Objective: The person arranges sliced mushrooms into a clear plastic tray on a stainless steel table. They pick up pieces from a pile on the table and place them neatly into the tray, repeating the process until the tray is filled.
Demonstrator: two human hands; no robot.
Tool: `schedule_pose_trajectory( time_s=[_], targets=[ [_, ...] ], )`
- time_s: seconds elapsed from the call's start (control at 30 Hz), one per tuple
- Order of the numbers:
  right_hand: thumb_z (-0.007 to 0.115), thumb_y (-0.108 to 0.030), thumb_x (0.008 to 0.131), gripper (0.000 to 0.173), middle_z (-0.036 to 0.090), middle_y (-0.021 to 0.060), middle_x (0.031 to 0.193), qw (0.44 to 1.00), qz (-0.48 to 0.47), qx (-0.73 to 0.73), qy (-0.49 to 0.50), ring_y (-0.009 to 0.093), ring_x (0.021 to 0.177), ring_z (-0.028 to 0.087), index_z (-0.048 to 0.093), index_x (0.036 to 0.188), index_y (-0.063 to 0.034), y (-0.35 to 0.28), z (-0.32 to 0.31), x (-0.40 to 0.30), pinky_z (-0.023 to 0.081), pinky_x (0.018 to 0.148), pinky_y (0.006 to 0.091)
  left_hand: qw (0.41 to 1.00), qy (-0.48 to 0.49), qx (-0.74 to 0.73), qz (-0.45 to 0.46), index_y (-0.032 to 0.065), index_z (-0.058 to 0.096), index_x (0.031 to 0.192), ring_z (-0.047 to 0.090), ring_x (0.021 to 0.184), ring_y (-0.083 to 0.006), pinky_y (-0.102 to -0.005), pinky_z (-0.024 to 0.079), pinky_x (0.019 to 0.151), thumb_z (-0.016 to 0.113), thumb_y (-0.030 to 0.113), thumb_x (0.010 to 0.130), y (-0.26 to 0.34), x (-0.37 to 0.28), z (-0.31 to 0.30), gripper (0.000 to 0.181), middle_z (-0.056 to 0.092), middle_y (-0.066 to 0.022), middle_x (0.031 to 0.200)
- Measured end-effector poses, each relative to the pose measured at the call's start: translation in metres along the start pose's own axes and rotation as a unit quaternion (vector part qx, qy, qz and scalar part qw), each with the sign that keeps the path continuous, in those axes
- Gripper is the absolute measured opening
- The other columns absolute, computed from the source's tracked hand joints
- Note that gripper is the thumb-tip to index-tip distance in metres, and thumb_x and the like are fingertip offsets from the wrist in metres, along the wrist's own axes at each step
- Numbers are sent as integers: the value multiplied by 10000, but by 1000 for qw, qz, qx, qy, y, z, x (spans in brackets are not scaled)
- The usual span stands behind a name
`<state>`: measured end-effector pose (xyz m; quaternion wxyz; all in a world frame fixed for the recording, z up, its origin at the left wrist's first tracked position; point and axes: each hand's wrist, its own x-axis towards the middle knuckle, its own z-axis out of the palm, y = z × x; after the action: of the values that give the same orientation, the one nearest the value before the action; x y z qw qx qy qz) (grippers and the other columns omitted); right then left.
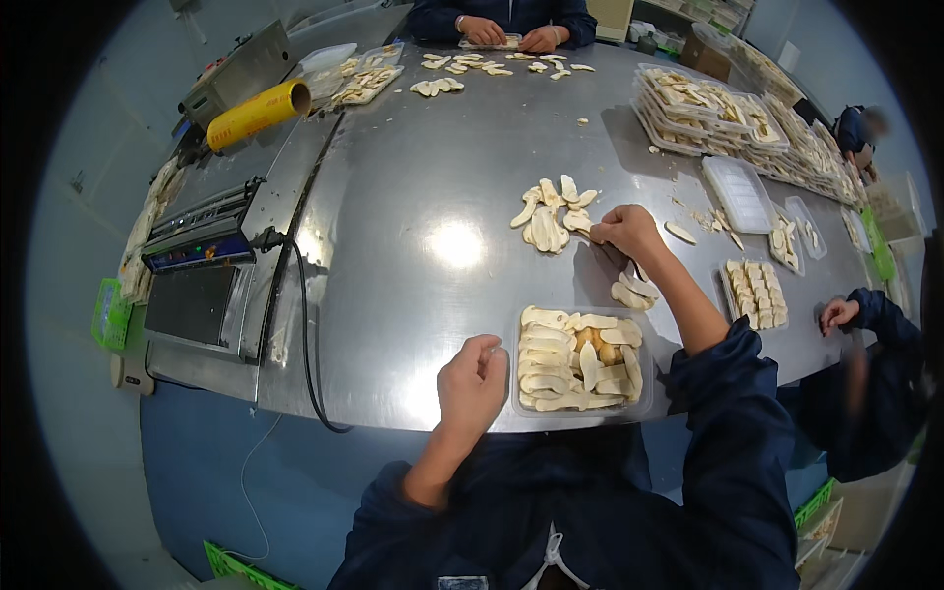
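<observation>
My right hand (pixel 627 230) reaches over the steel table, thumb and fingertips pinched at the edge of a pale mushroom slice (pixel 578 220). That slice lies at the right of a loose cluster of mushroom slices (pixel 546 230). Below my right wrist is a smaller pile of slices (pixel 633 292). Close to the table's front edge sits a clear plastic tray (pixel 649 383), lined with rows of slices; rounder yellow-brown pieces (pixel 609 352) show through a gap at its upper right. Just left of the tray, my left hand (pixel 472 383) is curled, with nothing visible in it.
Stacked trays of slices (pixel 682 110) stand at the right, near an upturned plastic tray (pixel 741 195) and another filled tray (pixel 756 295). A wrapping machine (pixel 199 258) with a cable and a yellow film roll (pixel 258 114) line the left. Co-workers sit opposite and at my right.
</observation>
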<state>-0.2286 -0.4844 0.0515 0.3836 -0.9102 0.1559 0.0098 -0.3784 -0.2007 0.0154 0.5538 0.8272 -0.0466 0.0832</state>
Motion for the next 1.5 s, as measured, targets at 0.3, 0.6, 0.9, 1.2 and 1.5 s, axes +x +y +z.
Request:
schedule_pose_trajectory(
  time_s=[0.3, 0.6, 0.9, 1.2, 1.5],
  targets=[
    [723, -241, 708, 235, 683, 169, 752, 982, -112, -140, 52, 302, 725, 666, 713, 801, -25, -3, 8, -5, 523, 686, 380, 1000, 9, 11, 8, -5, 647, 979, 591, 572, -148, -275, 482, 564, 631, 104, 862, 3, -1, -1, 161, 636, -88, 680],
    [725, -112, 739, 142, 628, 105, 741, 936, -346, -67, 20, 257, 684, 618, 649, 820, -24, -40, 2, -192, 507, 610, 347, 1000, 16, -10, 4, -18, 648, 993, 573, 585, -80, -242, 471, 566, 623, 105, 876, 1, -5, -5, 172, 643, -66, 671],
    [700, -141, 724, 168, 550, 108, 731, 900, -386, -204, 2, 282, 723, 559, 571, 760, -40, -36, 29, -233, 487, 624, 373, 1000, 17, -22, -1, -11, 643, 973, 598, 543, -158, -283, 480, 547, 615, 93, 855, 2, -4, -2, 160, 634, -100, 658],
    [695, -168, 768, 164, 631, 126, 746, 949, -263, -144, 100, 300, 711, 619, 681, 845, -24, -22, -17, -196, 501, 628, 381, 995, -38, -57, -69, -15, 642, 1032, 599, 576, -149, -278, 484, 576, 623, 122, 860, -8, -12, -9, 220, 646, -101, 677],
    [634, -221, 789, 235, 645, 211, 937, 952, -205, -213, 78, 374, 859, 625, 677, 866, -2, -14, 9, -31, 504, 776, 447, 972, -143, -113, -146, -53, 585, 1112, 594, 548, -97, -243, 466, 528, 616, 118, 887, 8, -2, -9, 284, 668, -80, 716]
  ],
)
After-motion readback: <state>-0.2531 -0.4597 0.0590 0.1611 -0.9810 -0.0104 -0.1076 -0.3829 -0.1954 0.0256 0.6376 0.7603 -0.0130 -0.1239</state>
